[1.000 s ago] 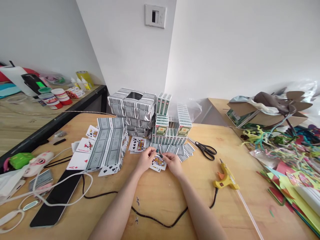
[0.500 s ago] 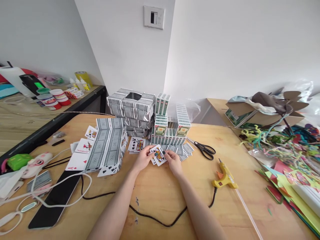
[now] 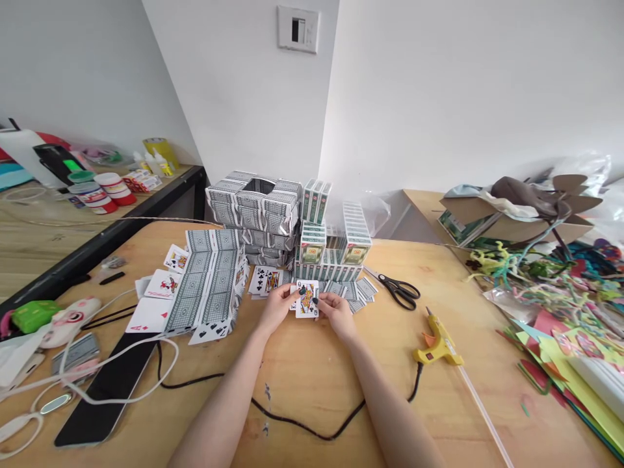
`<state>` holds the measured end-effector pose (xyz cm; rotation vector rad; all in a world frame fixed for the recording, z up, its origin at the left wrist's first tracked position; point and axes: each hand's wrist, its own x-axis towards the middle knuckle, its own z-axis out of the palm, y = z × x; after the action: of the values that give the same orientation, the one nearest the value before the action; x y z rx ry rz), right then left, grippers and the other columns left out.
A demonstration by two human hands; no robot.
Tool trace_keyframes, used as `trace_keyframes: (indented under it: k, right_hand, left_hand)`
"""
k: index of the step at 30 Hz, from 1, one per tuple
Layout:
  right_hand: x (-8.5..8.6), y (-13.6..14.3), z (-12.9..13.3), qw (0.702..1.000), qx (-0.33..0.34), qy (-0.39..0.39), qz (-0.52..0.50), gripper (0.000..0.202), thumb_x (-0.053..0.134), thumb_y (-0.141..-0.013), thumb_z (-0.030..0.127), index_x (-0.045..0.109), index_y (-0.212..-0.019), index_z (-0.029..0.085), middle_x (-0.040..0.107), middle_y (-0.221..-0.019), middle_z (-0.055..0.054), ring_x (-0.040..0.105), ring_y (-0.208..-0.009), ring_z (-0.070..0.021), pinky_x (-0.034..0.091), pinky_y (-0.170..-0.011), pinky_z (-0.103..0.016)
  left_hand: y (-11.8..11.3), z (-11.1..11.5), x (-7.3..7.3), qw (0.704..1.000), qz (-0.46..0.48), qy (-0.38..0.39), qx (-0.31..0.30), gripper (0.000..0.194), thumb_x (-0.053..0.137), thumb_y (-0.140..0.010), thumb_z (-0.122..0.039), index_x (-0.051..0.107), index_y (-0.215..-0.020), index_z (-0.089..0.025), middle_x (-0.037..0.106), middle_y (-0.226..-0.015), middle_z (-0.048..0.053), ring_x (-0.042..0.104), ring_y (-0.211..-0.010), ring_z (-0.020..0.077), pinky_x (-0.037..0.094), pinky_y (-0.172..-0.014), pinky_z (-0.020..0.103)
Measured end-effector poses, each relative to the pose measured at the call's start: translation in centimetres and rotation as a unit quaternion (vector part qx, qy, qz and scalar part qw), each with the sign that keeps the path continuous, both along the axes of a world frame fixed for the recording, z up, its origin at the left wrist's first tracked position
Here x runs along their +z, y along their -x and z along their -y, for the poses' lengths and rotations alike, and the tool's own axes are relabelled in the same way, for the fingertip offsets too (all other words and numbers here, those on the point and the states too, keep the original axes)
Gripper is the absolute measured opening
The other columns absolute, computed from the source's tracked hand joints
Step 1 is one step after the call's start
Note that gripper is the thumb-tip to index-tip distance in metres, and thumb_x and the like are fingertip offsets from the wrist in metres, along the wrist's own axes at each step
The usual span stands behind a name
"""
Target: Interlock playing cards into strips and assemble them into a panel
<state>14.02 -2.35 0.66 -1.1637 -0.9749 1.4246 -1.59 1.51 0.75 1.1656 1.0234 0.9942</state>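
Note:
Above the middle of the table, my left hand (image 3: 277,308) and my right hand (image 3: 336,312) pinch a pair of overlapping playing cards (image 3: 306,300) between them. A queen is the front card, face toward me and nearly upright; a king's corner peeks out at its left. Both thumbs press on the faces. Just beyond lie more playing cards (image 3: 264,281), some face up and some showing grey patterned backs. A folded panel made of cards (image 3: 207,279) stands to the left. Behind my hands are stacked green-and-white card boxes (image 3: 312,250).
Card-covered boxes (image 3: 256,208) are piled at the back. Black scissors (image 3: 402,292) and a yellow glue gun (image 3: 439,344) lie at right, its black cord (image 3: 312,432) crossing under my forearms. A phone (image 3: 107,390) and white cable lie at left; coloured paper (image 3: 560,351) covers the far right.
The front queen card has turned from tilted to nearly upright and slid over the king, covering more of it. Both hands stay in about the same place.

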Motion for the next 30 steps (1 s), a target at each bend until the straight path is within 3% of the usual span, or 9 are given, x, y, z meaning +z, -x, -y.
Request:
trace_keyframes:
  k: [3,15,30]
  right_hand:
    - [0.09,-0.05,0.04,1.0,-0.013,0.004,-0.006,0.031,0.069,-0.057,0.045,0.059,-0.07,0.017,0.061,-0.06,0.001,0.051,-0.047,-0.0109,0.047,-0.05,-0.026]
    - [0.42,-0.03,0.19,0.999,-0.02,0.009,0.024,0.034,0.067,-0.058,0.049,0.056,-0.061,0.017,0.055,-0.053,0.002,0.05,-0.045,-0.0112,0.046,-0.048,-0.027]
    - [0.08,-0.05,0.2,1.0,-0.011,0.004,0.028,0.035,0.065,-0.06,0.051,0.057,-0.063,0.017,0.06,-0.056,-0.001,0.052,-0.045,-0.0126,0.046,-0.046,-0.027]
  left_hand:
    - [-0.03,0.12,0.02,0.999,0.015,0.015,-0.03,0.037,0.066,-0.062,-0.035,0.061,-0.091,-0.012,0.066,-0.076,0.004,0.059,-0.072,0.017,0.045,-0.065,0.026]
    - [0.15,-0.12,-0.3,0.999,-0.002,0.021,-0.039,0.039,0.068,-0.061,-0.035,0.061,-0.091,-0.01,0.067,-0.077,0.005,0.06,-0.074,0.0195,0.046,-0.065,0.029]
    - [0.48,-0.22,-0.11,0.997,0.001,0.024,-0.072,0.039,0.07,-0.059,-0.031,0.06,-0.09,-0.011,0.066,-0.079,0.005,0.06,-0.074,0.0185,0.045,-0.068,0.029]
